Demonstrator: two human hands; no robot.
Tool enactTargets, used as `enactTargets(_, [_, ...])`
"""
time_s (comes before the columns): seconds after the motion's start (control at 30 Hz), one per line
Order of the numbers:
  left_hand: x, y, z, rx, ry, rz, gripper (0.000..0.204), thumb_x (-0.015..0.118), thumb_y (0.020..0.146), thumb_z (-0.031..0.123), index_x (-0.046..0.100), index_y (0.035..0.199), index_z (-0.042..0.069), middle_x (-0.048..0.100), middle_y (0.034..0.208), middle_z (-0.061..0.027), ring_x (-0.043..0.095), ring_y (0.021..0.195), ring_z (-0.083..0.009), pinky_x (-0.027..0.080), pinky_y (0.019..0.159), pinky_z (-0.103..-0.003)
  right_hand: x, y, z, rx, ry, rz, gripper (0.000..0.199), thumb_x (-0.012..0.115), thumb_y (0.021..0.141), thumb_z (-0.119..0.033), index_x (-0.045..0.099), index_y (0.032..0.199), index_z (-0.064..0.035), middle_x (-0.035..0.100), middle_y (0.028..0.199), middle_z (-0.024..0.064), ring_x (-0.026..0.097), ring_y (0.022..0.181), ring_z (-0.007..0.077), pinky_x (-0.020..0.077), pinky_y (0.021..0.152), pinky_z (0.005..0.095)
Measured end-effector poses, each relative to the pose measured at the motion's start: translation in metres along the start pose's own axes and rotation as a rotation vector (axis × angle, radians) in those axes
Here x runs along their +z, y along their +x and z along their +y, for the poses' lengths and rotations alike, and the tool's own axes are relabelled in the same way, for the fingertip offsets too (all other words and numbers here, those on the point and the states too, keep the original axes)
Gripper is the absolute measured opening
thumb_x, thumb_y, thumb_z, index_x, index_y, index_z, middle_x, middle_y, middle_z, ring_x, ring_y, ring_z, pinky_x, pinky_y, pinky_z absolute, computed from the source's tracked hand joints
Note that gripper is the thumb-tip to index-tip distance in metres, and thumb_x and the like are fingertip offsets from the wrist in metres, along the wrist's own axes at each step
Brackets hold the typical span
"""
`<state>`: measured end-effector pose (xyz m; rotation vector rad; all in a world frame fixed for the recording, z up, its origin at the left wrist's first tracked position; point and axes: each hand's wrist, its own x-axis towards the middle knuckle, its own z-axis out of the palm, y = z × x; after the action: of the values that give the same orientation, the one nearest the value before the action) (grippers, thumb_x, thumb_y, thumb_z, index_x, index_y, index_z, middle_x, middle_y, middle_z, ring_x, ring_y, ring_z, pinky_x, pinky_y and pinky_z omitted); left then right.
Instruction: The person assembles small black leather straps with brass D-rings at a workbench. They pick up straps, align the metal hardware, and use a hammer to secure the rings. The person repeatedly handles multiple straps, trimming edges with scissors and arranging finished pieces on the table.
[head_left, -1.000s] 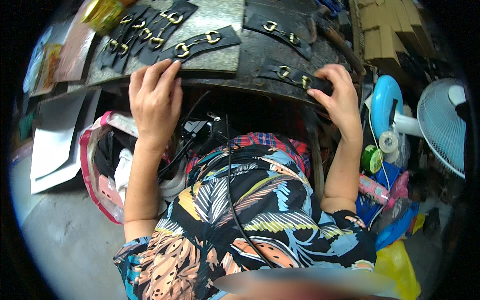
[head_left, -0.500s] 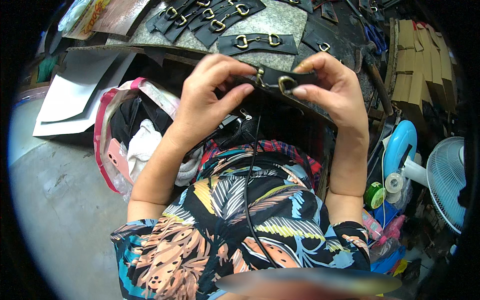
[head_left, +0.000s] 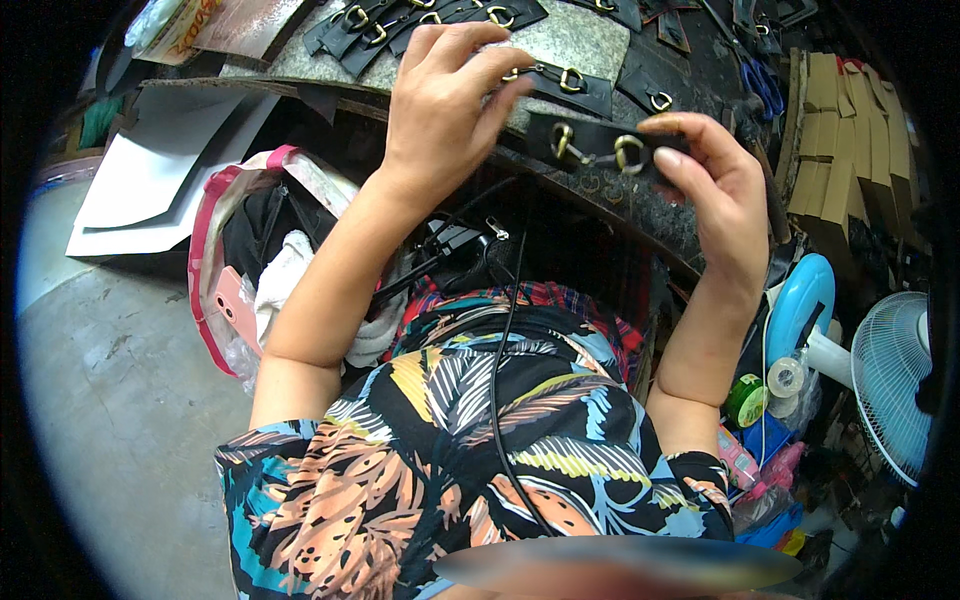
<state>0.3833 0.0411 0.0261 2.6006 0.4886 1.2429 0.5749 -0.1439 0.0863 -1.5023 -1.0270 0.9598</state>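
My right hand (head_left: pixel 715 175) pinches one end of a black leather strap (head_left: pixel 595 148) fitted with a gold horsebit-style metal piece of two D-shaped rings and a linking bar. The strap is held up above the table's front edge. My left hand (head_left: pixel 445 110) is off that strap, its fingers apart and slightly curled. Its fingertips are over the left end of another black strap with gold rings (head_left: pixel 582 90) that lies on the pale stone slab (head_left: pixel 545 40); whether they touch it I cannot tell.
Several similar straps (head_left: pixel 380 30) lie on the slab. Scissors with blue handles (head_left: pixel 768 88) and stacked cardboard pieces (head_left: pixel 838 130) are at the right. Below them stands a white fan (head_left: pixel 888 385). At the left are white sheets (head_left: pixel 150 175) and an open bag with pink trim (head_left: pixel 205 290).
My left hand has let go of the held strap and moved up and away toward the slab. My right hand has shifted right with the strap.
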Motion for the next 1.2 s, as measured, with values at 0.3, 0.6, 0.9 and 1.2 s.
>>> enactTargets(0.3, [-0.039,-0.015,0.009,-0.284,-0.415,-0.316,0.049,0.082,0.076,0.005,0.066,0.122,0.004,0.068,0.116,-0.0141,0.068,0.104,-0.0315,0.054,0.091,-0.037,0.04,0.024,0.021,0.03,-0.096,0.173,0.025,0.07,0.095,-0.005,0.066,0.119,-0.0016,0.067,0.083,-0.0006,0.058,0.074,0.0037,0.0447,0.062,0.0231])
enactTargets(0.6, [-0.023,-0.04,0.003,-0.104,-0.032,-0.159,0.03,0.082,0.079,0.008,0.073,0.108,0.007,0.067,0.112,-0.012,0.063,0.1,-0.0316,0.052,0.087,-0.04,0.04,0.021,0.052,-0.199,-0.808,0.343,0.028,0.08,0.087,-0.013,0.072,0.114,-0.007,0.065,0.081,0.0039,0.06,0.067,0.0132,0.048,0.062,0.0278])
enactTargets(0.9, [-0.015,-0.041,0.004,-0.022,0.021,-0.036,0.021,0.083,0.077,0.014,0.072,0.095,0.007,0.07,0.096,-0.0048,0.062,0.095,-0.0275,0.051,0.083,-0.039,0.037,0.018,0.06,-0.701,-0.908,0.303,0.026,0.079,0.078,-0.002,0.076,0.104,-0.0068,0.072,0.099,0.0074,0.067,0.095,0.0281,0.0554,0.084,0.038])
enactTargets(1.2, [-0.005,-0.015,0.018,0.076,0.023,-0.044,0.031,0.085,0.076,0.027,0.074,0.101,0.012,0.068,0.101,-0.0026,0.059,0.096,-0.0268,0.048,0.082,-0.038,0.036,0.016,0.064,-0.646,-0.728,0.376,0.018,0.077,0.08,0.001,0.076,0.096,-0.0051,0.073,0.097,0.0075,0.067,0.094,0.0277,0.0552,0.083,0.0377])
